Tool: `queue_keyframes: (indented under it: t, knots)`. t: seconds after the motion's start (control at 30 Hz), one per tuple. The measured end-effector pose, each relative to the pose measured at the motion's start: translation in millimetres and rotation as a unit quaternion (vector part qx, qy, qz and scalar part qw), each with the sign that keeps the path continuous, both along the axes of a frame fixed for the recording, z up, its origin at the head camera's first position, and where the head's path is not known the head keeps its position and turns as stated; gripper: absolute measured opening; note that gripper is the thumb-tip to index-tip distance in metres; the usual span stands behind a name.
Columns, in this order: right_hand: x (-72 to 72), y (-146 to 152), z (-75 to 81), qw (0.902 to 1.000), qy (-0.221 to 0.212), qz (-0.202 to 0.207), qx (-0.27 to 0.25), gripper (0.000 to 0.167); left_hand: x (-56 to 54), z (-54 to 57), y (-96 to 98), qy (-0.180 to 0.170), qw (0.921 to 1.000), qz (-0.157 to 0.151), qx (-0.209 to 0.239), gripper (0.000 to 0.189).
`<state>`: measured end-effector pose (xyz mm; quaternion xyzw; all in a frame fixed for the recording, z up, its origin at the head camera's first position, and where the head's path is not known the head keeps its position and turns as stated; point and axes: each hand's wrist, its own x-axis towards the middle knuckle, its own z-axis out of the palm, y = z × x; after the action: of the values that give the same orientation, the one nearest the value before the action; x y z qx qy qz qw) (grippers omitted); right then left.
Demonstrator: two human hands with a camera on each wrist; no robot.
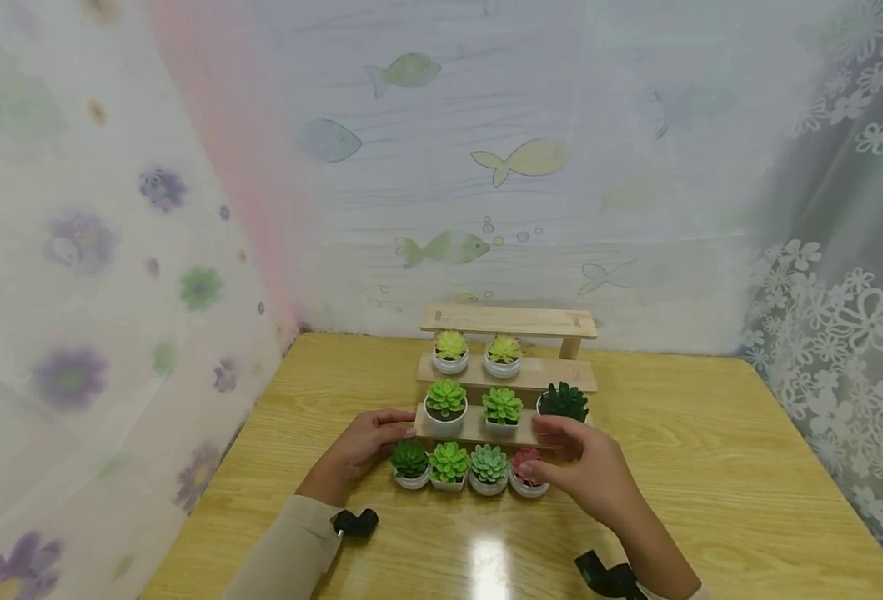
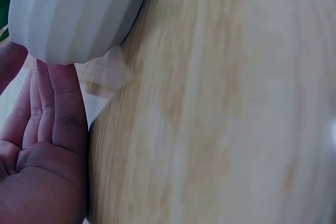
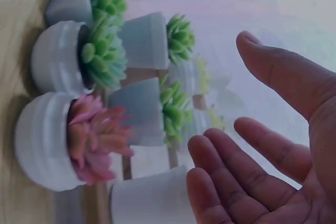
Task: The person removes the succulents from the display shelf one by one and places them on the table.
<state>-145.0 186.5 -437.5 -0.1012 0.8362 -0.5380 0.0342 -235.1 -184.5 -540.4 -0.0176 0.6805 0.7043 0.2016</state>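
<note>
Operator: Entry one, the hands?
Cataloguer: Your left hand [image 1: 358,450]: fingers straight, gripping nothing; at the left end of the lower board [image 1: 474,430]. A pot hides its fingertips in the left wrist view, so contact cannot be told. Your right hand [image 1: 594,471]: thumb spread, fingers relaxed, holding nothing; by the board's right end.

Operator: Entry two, the plants?
Cataloguer: Front row, on the table [image 1: 674,442], left to right: dark green plant [image 1: 410,460], bright green plant [image 1: 449,463], pale green plant [image 1: 489,465], pink plant [image 1: 529,487]. Lower board of the wooden stand [image 1: 509,320]: two light green plants [image 1: 445,404], one large dark plant [image 1: 563,400]. Board above: two yellow-green plants [image 1: 451,350].

Operator: Entry three, hazards?
Cataloguer: Item: pink plant, knocked askew; likely cause, your right thumb dropping, since it overhangs that pot in the head view. Item: large dark plant, pushed off its board; cause, your right fingertips closing in unevenly beside it. Item: front row, jostled together; cause, your left wrist swinging inward, the pots standing so close. Item: wooden stand, skewed with five pots aboard; cause, one hand pressing its end harder than the other.
</note>
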Motion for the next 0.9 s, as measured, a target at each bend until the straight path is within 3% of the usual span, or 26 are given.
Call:
queue_keyframes:
  t: [0.3, 0.67, 0.9]
  knots:
    - [-13.4, -9.5, 14.3, 0.9986, 0.049, -0.021, 0.003, 0.063, 0.5, -1.3, 1.4, 0.009, 0.9999, -0.002, 0.008, 0.041]
    - [-31.4, -30.6, 23.6, 0.9957, 0.044, -0.077, -0.027, 0.066, 1.6, -0.3, 1.9, 0.010, 1.0000, 0.001, 0.000, 0.039]
    - [-45.0, -40.0, 32.6, 0.9939, 0.051, -0.098, 0.006, 0.068, 1.2, -0.7, 0.8, 0.007, 1.0000, 0.001, 0.004, 0.039]
